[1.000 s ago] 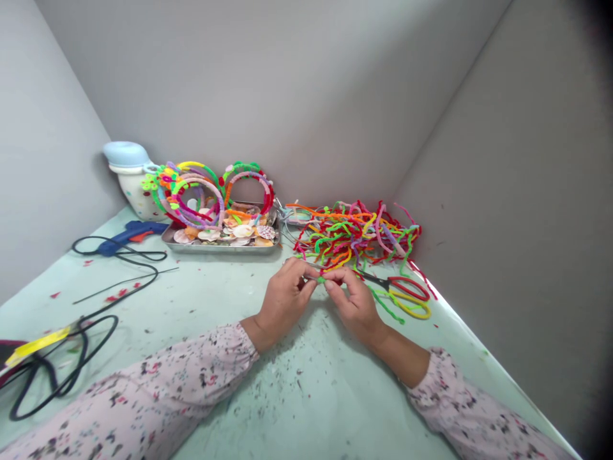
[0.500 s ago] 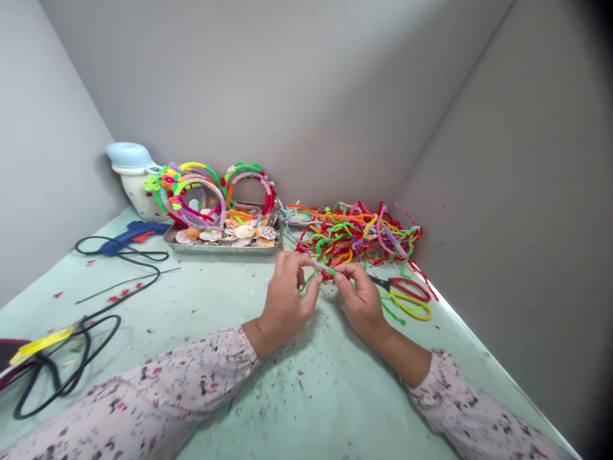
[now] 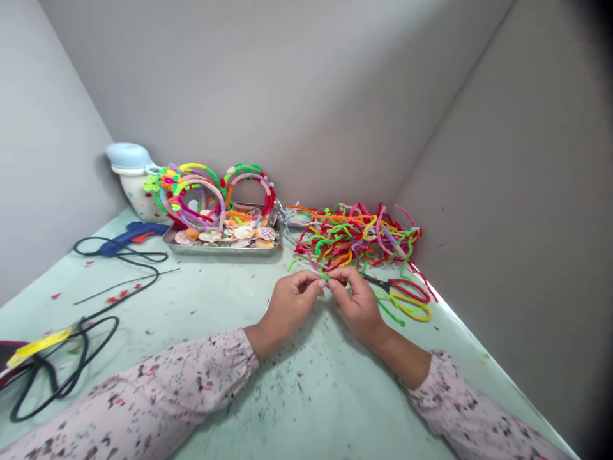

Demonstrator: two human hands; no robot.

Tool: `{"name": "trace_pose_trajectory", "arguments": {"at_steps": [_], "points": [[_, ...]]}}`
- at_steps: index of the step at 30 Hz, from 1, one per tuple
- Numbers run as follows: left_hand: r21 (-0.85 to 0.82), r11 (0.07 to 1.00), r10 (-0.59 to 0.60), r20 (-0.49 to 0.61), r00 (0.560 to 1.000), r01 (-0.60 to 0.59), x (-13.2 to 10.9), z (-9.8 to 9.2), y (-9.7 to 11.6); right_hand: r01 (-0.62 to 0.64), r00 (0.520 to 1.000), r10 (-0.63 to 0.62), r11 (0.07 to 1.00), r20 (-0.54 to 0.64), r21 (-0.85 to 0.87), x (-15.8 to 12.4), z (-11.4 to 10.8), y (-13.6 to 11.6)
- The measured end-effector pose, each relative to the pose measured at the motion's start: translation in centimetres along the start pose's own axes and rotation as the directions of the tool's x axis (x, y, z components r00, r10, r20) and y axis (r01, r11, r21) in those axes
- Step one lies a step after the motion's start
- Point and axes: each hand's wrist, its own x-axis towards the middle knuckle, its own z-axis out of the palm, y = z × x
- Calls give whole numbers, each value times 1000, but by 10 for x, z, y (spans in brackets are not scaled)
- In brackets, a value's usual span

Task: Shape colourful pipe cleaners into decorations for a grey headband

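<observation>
My left hand (image 3: 287,306) and my right hand (image 3: 359,306) meet near the middle of the table, fingertips almost touching. Both pinch a small green pipe cleaner piece (image 3: 325,276) with some red beside it. A thin grey hoop seems to run from between the fingers toward the back; its full shape is partly hidden. Just behind the hands lies a heap of colourful pipe cleaners (image 3: 364,233). Scissors (image 3: 410,299) with red and yellow handles rest to the right of my right hand.
Behind on the left, a metal tray (image 3: 225,250) holds shells and wrapped headbands (image 3: 198,191). A white cup (image 3: 138,188) with a blue lid stands beside it. A blue glue gun (image 3: 129,237) and its black cable (image 3: 86,348) lie on the left. Scraps dot the table (image 3: 306,409).
My left hand has moved slightly down and its fingers have drawn in toward my right fingertips. The green strand that hung by my left fingers no longer shows there.
</observation>
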Motion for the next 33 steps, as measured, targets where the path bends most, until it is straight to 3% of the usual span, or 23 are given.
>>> {"name": "trace_pose_trajectory", "arguments": {"at_steps": [8,21,28,33], "points": [[-124,983,-145,-67,987,136,-4,5,4,24,1000,-24,999,19,-23,-1,0,1],[-132,990,-71,-89,994,59,-3,3,2,61,997,-59,998,51,-25,-2,1,2],[-226,966,-145,-72,987,125,-1,3,1,33,999,-31,998,24,-56,-1,1,1],[-243,957,-178,-68,982,156,1,-1,-1,2,997,4,998,79,-64,-1,2,3]]}}
